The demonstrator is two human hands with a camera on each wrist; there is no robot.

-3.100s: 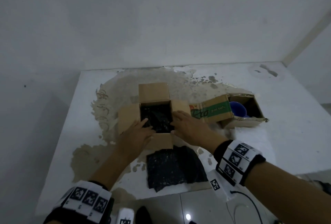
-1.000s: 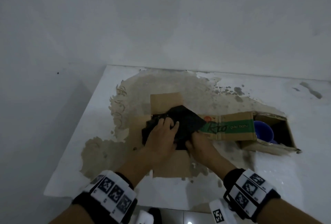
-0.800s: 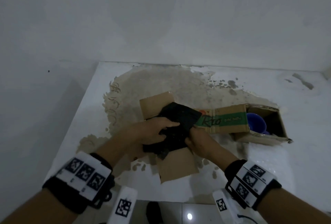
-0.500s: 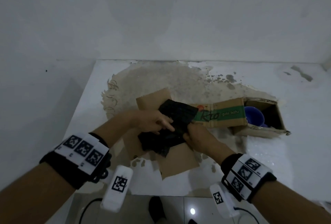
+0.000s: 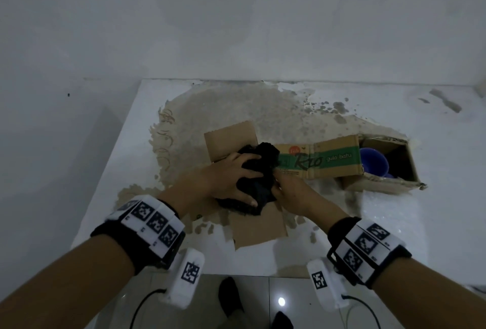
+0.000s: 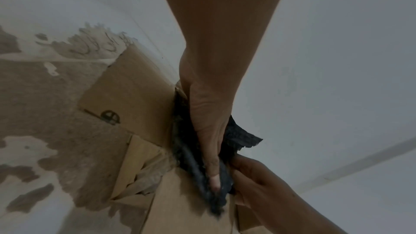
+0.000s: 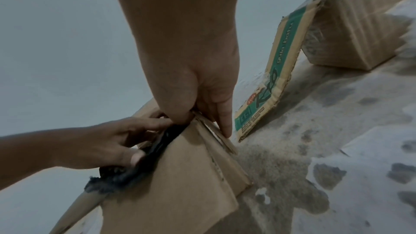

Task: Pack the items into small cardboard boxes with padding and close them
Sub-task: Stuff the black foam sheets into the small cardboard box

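Black padding (image 5: pixel 263 168) bunched atop open cardboard box (image 5: pixel 259 226).

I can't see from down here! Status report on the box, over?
Left hand pressing black padding into small box. Right hand pinching its right wall. Flaps open; second box's flap close alongside.
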